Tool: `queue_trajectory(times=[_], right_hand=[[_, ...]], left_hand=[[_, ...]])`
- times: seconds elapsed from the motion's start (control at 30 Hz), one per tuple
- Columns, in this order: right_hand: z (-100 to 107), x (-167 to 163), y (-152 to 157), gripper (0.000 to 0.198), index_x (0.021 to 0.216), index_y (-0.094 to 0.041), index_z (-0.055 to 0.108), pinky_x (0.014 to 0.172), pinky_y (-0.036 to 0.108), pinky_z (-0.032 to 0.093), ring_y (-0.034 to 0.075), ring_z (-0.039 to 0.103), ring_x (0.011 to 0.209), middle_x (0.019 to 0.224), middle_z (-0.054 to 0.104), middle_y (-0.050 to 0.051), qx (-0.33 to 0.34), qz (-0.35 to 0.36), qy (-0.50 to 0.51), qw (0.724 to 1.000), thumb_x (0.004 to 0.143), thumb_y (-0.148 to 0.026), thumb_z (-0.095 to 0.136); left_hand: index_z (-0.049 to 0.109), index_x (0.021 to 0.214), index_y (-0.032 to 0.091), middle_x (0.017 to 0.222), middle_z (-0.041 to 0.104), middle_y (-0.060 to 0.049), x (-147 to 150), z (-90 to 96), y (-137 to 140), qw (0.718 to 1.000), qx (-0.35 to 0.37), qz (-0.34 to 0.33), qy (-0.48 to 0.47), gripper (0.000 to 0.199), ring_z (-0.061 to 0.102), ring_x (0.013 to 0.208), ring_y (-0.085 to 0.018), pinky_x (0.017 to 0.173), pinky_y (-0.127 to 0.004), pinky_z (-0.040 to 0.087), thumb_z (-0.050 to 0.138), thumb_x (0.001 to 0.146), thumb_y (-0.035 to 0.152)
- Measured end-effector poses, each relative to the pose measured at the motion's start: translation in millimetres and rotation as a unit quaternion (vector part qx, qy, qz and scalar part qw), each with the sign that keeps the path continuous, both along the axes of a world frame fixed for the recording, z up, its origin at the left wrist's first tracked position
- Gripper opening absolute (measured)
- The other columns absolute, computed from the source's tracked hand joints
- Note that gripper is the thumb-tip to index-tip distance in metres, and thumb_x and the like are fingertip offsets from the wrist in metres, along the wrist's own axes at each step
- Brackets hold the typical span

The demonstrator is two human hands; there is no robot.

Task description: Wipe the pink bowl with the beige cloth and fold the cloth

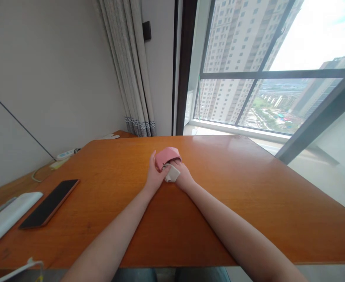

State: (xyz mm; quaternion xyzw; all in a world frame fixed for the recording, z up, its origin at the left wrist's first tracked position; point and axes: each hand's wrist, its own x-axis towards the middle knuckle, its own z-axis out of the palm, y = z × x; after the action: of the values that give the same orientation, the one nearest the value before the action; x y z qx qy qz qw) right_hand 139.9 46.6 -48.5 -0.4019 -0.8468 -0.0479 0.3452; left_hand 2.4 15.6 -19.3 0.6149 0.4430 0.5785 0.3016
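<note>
A pink pouch-like thing (168, 155) with angular folds is held just above the middle of the table, its opening facing me. My left hand (154, 175) is closed around its left side, with the thumb across the front. The fingers of my right hand (184, 175) reach in at the opening, and their tips are hidden. Between the two hands a small white flap or piece of cloth (172, 173) hangs out below the pink edge. Whether it belongs to the pouch, I cannot tell.
The wooden table (219, 235) reaches towards a large window. At the left lie a black phone-like slab (49, 203) and a white flat device (10, 217). Behind them sits a white power strip (68, 154). A white cable (19, 270) shows at the near left edge.
</note>
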Motion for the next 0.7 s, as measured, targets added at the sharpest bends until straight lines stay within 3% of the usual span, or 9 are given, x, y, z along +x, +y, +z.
queue_trajectory(times=[0.1, 0.2, 0.3, 0.43, 0.5, 0.6, 0.7], right_hand=[[-2, -8, 0, 0.026, 0.109, -0.020, 0.063, 0.091, 0.037, 0.047, 0.024, 0.056, 0.100, 0.101, 0.065, 0.009, 0.001, -0.002, -0.057, 0.998, 0.084, -0.024, 0.057], [-1, -8, -2, 0.026, 0.110, -0.019, 0.061, 0.088, 0.035, 0.049, 0.023, 0.056, 0.099, 0.101, 0.064, 0.008, 0.005, 0.011, -0.056, 0.998, 0.086, -0.025, 0.054], [4, -2, -5, 0.024, 0.109, -0.019, 0.061, 0.092, 0.038, 0.046, 0.023, 0.054, 0.102, 0.104, 0.063, 0.009, 0.046, 0.002, -0.034, 0.998, 0.089, -0.025, 0.049], [8, 1, -8, 0.029, 0.117, -0.020, 0.057, 0.109, 0.049, 0.028, 0.023, 0.050, 0.111, 0.111, 0.061, 0.009, 0.091, -0.013, -0.030, 0.995, 0.090, -0.023, 0.046], [6, -1, -8, 0.031, 0.119, -0.020, 0.056, 0.107, 0.048, 0.030, 0.024, 0.049, 0.111, 0.112, 0.061, 0.009, 0.076, -0.015, -0.022, 0.997, 0.089, -0.023, 0.049], [5, -6, -6, 0.027, 0.112, -0.020, 0.061, 0.102, 0.044, 0.037, 0.024, 0.053, 0.102, 0.102, 0.063, 0.009, 0.033, 0.012, -0.029, 0.999, 0.086, -0.025, 0.054], [6, -7, -5, 0.024, 0.108, -0.021, 0.062, 0.101, 0.041, 0.040, 0.022, 0.055, 0.096, 0.094, 0.063, 0.007, 0.011, 0.047, -0.042, 0.998, 0.085, -0.024, 0.055]], left_hand=[[0.037, 0.123, 0.021, 0.123, 0.053, -0.010, 7, -10.8, 4, 0.996, -0.042, 0.006, -0.084, 0.061, 0.053, 0.112, -0.021, 0.096, -0.034, 0.041, 0.065, 0.073, 0.040], [0.044, 0.107, 0.019, 0.103, 0.059, -0.006, 4, -10.3, 7, 0.997, -0.058, 0.014, -0.056, 0.045, 0.057, 0.097, -0.020, 0.088, -0.034, 0.045, 0.064, 0.073, 0.041], [0.045, 0.103, 0.019, 0.098, 0.058, -0.005, -4, -2.9, 8, 0.999, -0.034, 0.028, -0.022, 0.041, 0.057, 0.090, -0.019, 0.081, -0.032, 0.046, 0.063, 0.074, 0.041], [0.048, 0.104, 0.019, 0.099, 0.059, -0.004, -9, 5.2, 7, 0.999, -0.017, 0.028, 0.018, 0.039, 0.057, 0.091, -0.019, 0.079, -0.031, 0.046, 0.065, 0.073, 0.038], [0.048, 0.109, 0.020, 0.109, 0.057, -0.006, -6, 3.7, 6, 1.000, -0.004, 0.019, 0.003, 0.047, 0.056, 0.100, -0.020, 0.084, -0.031, 0.045, 0.068, 0.070, 0.035], [0.043, 0.117, 0.022, 0.119, 0.055, -0.008, 2, -5.6, 6, 0.994, -0.030, 0.028, -0.098, 0.056, 0.054, 0.109, -0.021, 0.091, -0.033, 0.044, 0.069, 0.070, 0.035], [0.045, 0.114, 0.020, 0.114, 0.058, -0.009, 3, -13.1, 10, 0.985, -0.077, 0.046, -0.150, 0.049, 0.057, 0.106, -0.022, 0.092, -0.036, 0.045, 0.066, 0.073, 0.038]])
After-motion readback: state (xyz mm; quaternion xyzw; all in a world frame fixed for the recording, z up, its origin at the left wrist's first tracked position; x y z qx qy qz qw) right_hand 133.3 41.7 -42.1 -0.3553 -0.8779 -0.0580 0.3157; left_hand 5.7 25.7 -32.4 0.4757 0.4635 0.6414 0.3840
